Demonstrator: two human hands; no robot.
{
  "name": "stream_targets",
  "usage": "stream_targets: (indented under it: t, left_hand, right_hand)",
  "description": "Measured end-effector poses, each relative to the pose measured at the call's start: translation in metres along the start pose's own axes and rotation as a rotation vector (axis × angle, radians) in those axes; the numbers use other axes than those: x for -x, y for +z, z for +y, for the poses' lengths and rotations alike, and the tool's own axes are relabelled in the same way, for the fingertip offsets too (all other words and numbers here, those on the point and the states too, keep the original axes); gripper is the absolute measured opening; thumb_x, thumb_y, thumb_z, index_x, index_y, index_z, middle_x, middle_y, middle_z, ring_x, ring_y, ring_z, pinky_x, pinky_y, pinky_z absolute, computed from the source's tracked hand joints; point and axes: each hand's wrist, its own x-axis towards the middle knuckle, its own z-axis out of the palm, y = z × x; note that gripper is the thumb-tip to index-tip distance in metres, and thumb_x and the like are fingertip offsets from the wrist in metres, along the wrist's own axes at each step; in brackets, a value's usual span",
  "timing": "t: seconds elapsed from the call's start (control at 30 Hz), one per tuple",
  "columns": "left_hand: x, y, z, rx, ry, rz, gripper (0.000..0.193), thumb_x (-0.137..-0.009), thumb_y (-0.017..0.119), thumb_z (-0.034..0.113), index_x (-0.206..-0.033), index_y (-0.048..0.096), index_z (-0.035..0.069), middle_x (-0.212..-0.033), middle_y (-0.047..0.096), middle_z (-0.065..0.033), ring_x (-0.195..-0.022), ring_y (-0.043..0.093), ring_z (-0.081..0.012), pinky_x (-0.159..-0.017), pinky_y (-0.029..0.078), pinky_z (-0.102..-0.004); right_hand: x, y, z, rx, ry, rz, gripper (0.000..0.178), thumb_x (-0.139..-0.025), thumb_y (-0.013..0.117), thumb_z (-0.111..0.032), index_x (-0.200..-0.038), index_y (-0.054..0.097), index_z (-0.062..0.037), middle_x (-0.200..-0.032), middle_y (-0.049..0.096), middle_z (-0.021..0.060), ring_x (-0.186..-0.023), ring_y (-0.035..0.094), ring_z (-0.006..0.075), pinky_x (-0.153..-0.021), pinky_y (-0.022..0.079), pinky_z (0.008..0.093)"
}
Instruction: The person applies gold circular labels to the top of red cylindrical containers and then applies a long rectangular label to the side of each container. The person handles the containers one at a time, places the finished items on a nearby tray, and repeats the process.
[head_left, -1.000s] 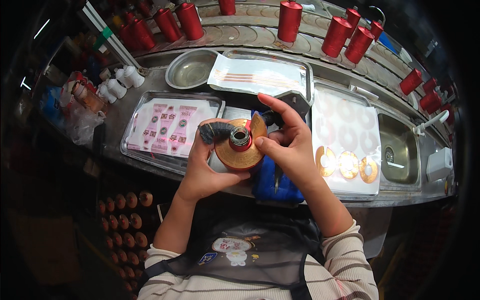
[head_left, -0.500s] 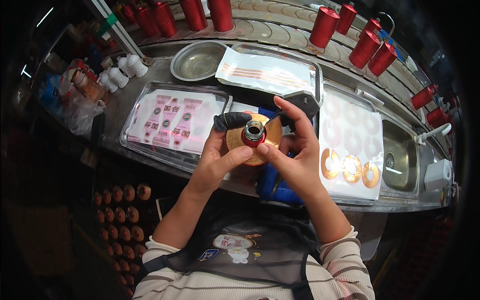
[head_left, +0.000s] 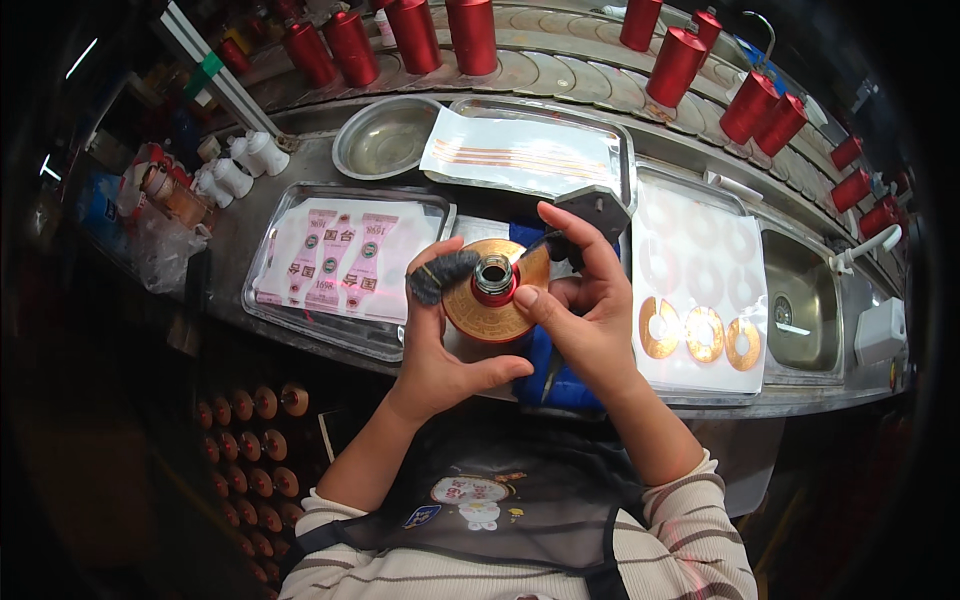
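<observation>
A bottle with a clear glass mouth (head_left: 493, 277) and red neck stands upright between my hands, seen from above. A round gold ring label (head_left: 492, 322) lies over its shoulder. My left hand (head_left: 428, 365) cups the bottle's left side, a black-covered fingertip resting on the label and the thumb held off below it. My right hand (head_left: 590, 325) grips the right side, its thumb pressing on the label beside the neck and its index finger raised. Black covers are also on right fingers behind the bottle. The bottle's body is mostly hidden.
Around me are a tray of pink labels (head_left: 335, 262), a steel bowl (head_left: 383, 140), a sheet with copper-coloured strips (head_left: 520, 152), a sheet with gold ring labels (head_left: 703, 334) and a sink (head_left: 800, 300). Red bottles (head_left: 471, 38) stand on the conveyor; several capped ones (head_left: 265, 403) are low left.
My left thumb has come off the label and moved down away from the neck. The bottle has shifted slightly left and down. Red bottles on the conveyor have moved right.
</observation>
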Motion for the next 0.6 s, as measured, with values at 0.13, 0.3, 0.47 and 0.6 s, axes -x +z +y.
stream_targets:
  t: [0.13,0.3,0.47,0.6]
  left_hand:
    - [-0.003,0.002,-0.006,-0.317,0.012,0.015,0.103,-0.06,0.098,0.015,-0.146,0.041,0.007,-0.143,0.046,-0.0114,-0.132,0.051,-0.025,-0.113,0.042,-0.0403]
    - [-0.042,-0.037,0.006,0.172,-0.31,-0.365,0.107,-0.056,0.094,0.001,-0.149,0.042,0.005,-0.149,0.049,-0.0114,-0.134,0.054,-0.0254,-0.111,0.045,-0.0397]
    - [-0.045,-0.038,0.022,0.245,-0.229,-0.302,0.101,-0.066,0.092,0.022,-0.151,0.042,0.002,-0.149,0.05,-0.0142,-0.134,0.054,-0.0263,-0.114,0.041,-0.0413]
    - [-0.03,-0.027,0.022,0.245,-0.281,-0.129,0.066,-0.084,0.076,0.021,-0.142,0.053,0.0,-0.142,0.057,-0.0144,-0.131,0.056,-0.0257,-0.112,0.043,-0.0406]
  right_hand:
    - [-0.002,0.003,-0.006,0.015,-0.024,0.025,0.066,-0.085,0.072,0.003,-0.147,0.05,-0.0058,-0.114,0.056,-0.0039,-0.059,0.039,-0.0049,-0.052,0.03,0.0139]
    - [-0.005,-0.007,-0.005,0.076,0.01,0.01,0.063,-0.089,0.071,0.002,-0.147,0.046,-0.0013,-0.129,0.06,0.0054,-0.073,0.058,-0.0013,-0.064,0.046,0.0132]
    - [0.002,-0.008,0.006,0.033,0.029,0.137,0.051,-0.091,0.068,0.0,-0.139,0.052,0.0011,-0.126,0.062,0.006,-0.077,0.061,0.002,-0.07,0.049,0.0151]
    - [0.007,-0.01,0.004,0.234,0.134,0.003,0.044,-0.091,0.071,-0.006,-0.133,0.059,0.0002,-0.117,0.064,0.0024,-0.073,0.057,-0.0014,-0.063,0.044,0.0137]
